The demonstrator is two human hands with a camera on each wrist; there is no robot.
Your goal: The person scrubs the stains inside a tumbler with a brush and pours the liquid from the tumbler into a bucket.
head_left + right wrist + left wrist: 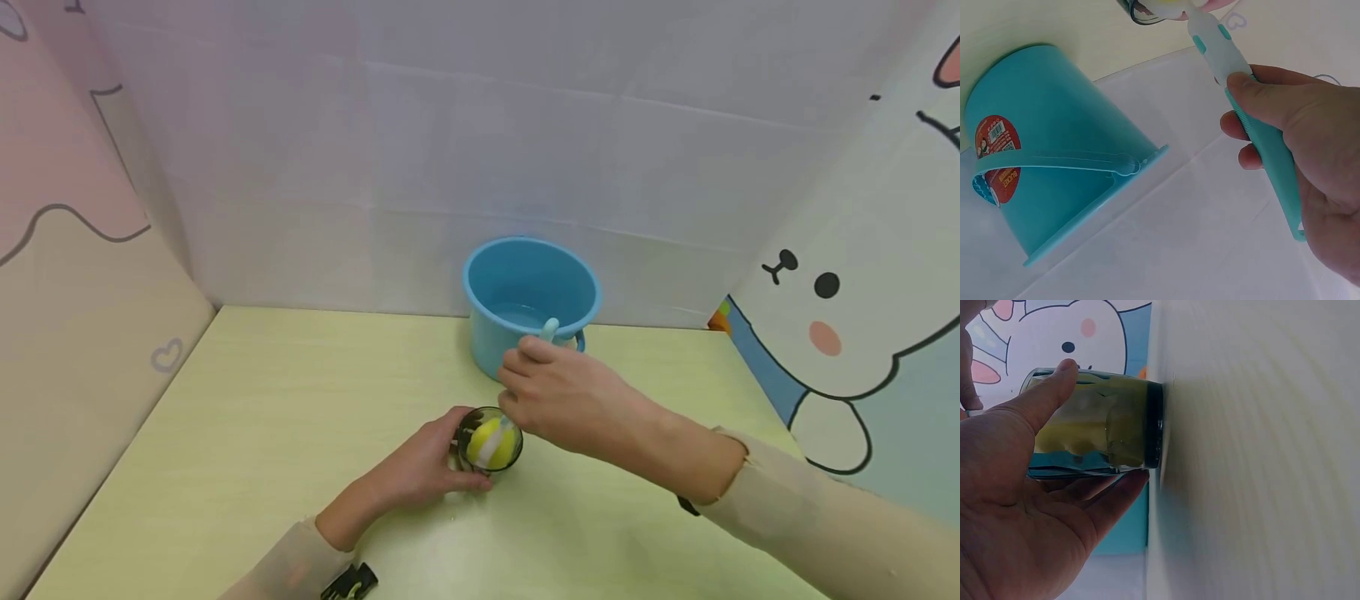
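Note:
A dark-tinted drinking glass (1132, 425) stands upright on the table, and my left hand (427, 467) grips it round the side, thumb on one side and fingers on the other. In my right hand (566, 392) is a cup brush (1266, 150) with a teal and white handle, held between thumb and curled fingers. Its yellow and white sponge head (491, 444) sits inside the glass, below the right hand. The left wrist view shows yellow through the glass wall.
Just behind the hands stands a blue bucket (491, 333) with some liquid at its bottom. A red label (1007, 172) and a hanging handle (1060, 160) show on its side. The pale yellow table (322, 375) meets a white sheet at the back and printed cartoon panels at both sides.

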